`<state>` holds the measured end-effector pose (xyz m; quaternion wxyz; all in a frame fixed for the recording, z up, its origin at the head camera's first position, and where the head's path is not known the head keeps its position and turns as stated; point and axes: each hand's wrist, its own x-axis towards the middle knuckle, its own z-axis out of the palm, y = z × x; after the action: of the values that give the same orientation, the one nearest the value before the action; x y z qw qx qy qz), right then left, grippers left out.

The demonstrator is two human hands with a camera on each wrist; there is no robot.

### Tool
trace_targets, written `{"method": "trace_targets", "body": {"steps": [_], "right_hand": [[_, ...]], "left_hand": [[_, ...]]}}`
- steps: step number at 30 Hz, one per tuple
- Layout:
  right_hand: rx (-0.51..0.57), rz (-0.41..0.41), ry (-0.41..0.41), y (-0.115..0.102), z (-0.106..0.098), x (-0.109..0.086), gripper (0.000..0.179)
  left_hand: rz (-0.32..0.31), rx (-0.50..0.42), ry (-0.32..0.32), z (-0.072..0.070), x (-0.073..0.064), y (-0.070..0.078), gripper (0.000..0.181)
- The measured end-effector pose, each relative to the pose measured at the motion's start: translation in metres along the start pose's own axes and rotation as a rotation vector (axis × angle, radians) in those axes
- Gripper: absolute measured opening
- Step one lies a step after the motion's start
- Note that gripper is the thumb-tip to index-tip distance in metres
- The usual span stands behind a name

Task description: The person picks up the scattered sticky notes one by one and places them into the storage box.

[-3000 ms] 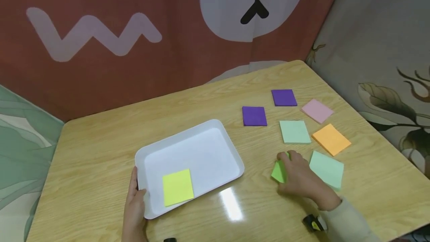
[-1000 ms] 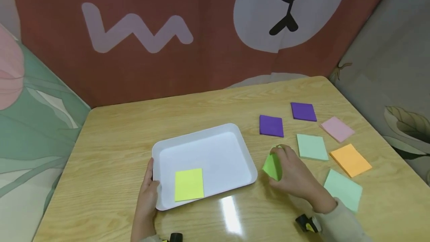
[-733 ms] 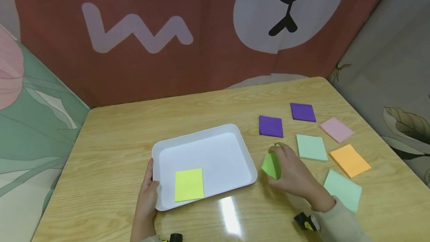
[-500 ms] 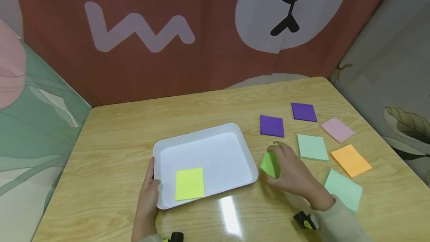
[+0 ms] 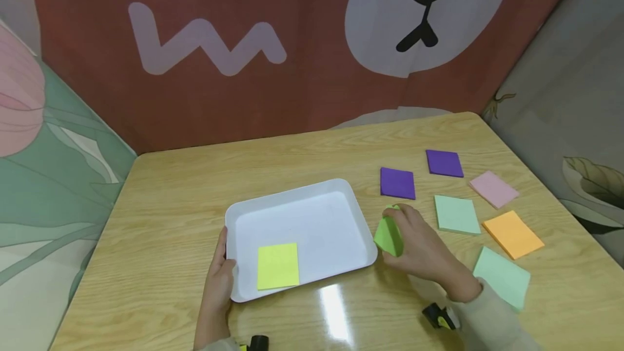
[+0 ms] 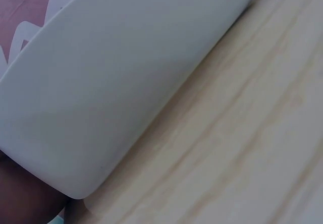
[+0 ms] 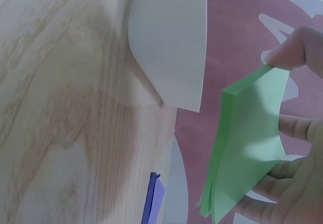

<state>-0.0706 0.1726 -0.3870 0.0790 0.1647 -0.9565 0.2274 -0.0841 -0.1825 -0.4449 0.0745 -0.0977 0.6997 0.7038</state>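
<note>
A white tray [image 5: 317, 232] lies on the table, with a yellow sticky note pad [image 5: 278, 266] in its front left part. My left hand [image 5: 218, 286] grips the tray's left end, thumb at the rim; in the left wrist view the tray's outer wall [image 6: 111, 82] fills much of the picture. Between the thumb and fingertips of my right hand [image 5: 421, 245] is a green sticky note pad [image 5: 389, 235], held tilted just right of the tray. The right wrist view shows this green pad [image 7: 250, 138] pinched by opposite edges, its sheets slightly parted at one corner.
Right of the tray lie two purple pads [image 5: 397, 183], a pink pad [image 5: 494, 189], an orange pad [image 5: 513, 234] and two mint pads [image 5: 457, 214]. A red-brown cloth with a bear print [image 5: 317, 91] hangs behind the wooden table [image 5: 170, 205].
My right hand has picked up the green pad from among the others and carried it left to the tray's right end. My left hand keeps its grip on the tray. The head view has shifted.
</note>
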Motion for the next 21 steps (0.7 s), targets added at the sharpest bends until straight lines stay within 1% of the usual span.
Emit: {"method": "trace_targets", "body": {"steps": [7, 15, 21], "right_hand": [[-0.003, -0.016, 0.004, -0.002, 0.002, 0.003, 0.067], [0.011, -0.022, -0.008, -0.008, 0.002, 0.008, 0.068], [0.021, -0.042, -0.011, -0.013, 0.004, 0.013, 0.068]], "left_hand": [[0.014, -0.009, -0.004, 0.0, 0.0, -0.001, 0.065], [0.006, -0.007, -0.013, 0.0, 0.0, -0.001, 0.066], [0.015, -0.017, -0.019, -0.001, 0.0, -0.001, 0.065]]}}
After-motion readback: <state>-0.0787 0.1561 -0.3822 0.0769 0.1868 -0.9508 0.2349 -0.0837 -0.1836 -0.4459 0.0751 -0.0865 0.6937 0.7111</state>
